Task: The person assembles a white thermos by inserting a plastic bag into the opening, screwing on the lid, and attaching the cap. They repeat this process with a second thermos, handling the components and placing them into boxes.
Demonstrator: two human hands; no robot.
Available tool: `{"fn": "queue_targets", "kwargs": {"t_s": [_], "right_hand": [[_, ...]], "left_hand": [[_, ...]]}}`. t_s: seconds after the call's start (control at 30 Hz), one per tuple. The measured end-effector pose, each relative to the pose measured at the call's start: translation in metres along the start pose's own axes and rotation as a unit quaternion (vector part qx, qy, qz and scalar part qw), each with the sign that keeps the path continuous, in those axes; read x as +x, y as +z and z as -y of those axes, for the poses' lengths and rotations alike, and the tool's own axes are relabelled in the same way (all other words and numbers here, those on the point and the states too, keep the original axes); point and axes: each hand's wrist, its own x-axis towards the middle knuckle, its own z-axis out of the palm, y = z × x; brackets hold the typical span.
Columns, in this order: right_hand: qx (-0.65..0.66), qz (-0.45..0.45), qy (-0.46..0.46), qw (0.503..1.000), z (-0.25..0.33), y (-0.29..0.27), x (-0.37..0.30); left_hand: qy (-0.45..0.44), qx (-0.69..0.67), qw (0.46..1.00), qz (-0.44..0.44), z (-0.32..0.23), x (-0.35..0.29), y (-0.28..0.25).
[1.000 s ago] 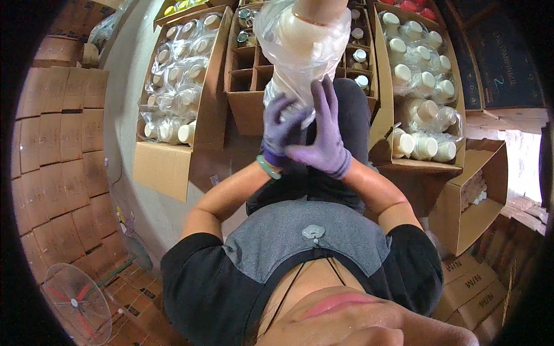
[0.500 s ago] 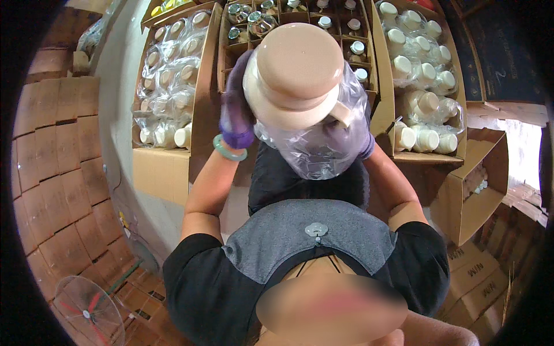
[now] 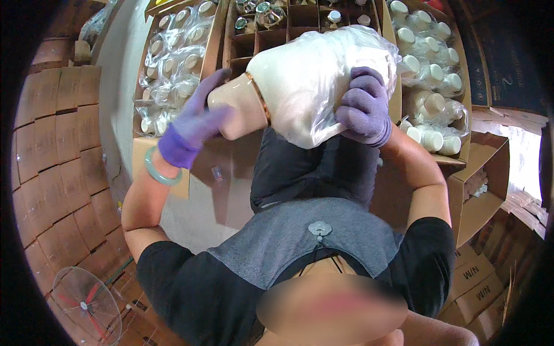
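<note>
One rounded cream jug (image 3: 297, 86) wears clear plastic film (image 3: 360, 52); at eight o'clock the purple-gloved left hand (image 3: 197, 126) has fingers spread; at four o'clock the purple-gloved right hand (image 3: 365, 108) clenches film.

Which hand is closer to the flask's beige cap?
Left: the left hand is at the cap; the right hand grips the plastic bag toward the other end of the flask.

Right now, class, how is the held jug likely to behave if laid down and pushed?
It may roll, since the jug and its lid look rounded. It is probably stiff: its smooth outline shows no sag. The loose, shiny bag around the body could slide or bunch under a push.
</note>
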Motion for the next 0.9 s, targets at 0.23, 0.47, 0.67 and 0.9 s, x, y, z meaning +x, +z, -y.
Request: {"fn": "queue_targets", "kwargs": {"t_s": [0.23, 0.47, 0.67, 0.9], "right_hand": [[0.078, 0.111, 0.058, 0.989, -0.005, 0.0, 0.002], [-0.184, 0.377, 0.195, 0.887, -0.063, -0.006, -0.049], [0.318, 0.506, 0.146, 0.789, 0.024, 0.009, -0.064], [0.425, 0.136, 0.372, 0.814, -0.041, -0.014, -0.034]], "left_hand": [[0.17, 0.218, 0.957, -0.082, 0.003, -0.016, 0.024], [0.166, 0.028, 0.958, -0.23, 0.069, -0.042, -0.048], [0.194, 0.005, 0.951, -0.24, 0.096, -0.05, -0.049], [0.244, 0.041, 0.953, -0.173, 0.088, -0.06, -0.018]]}}
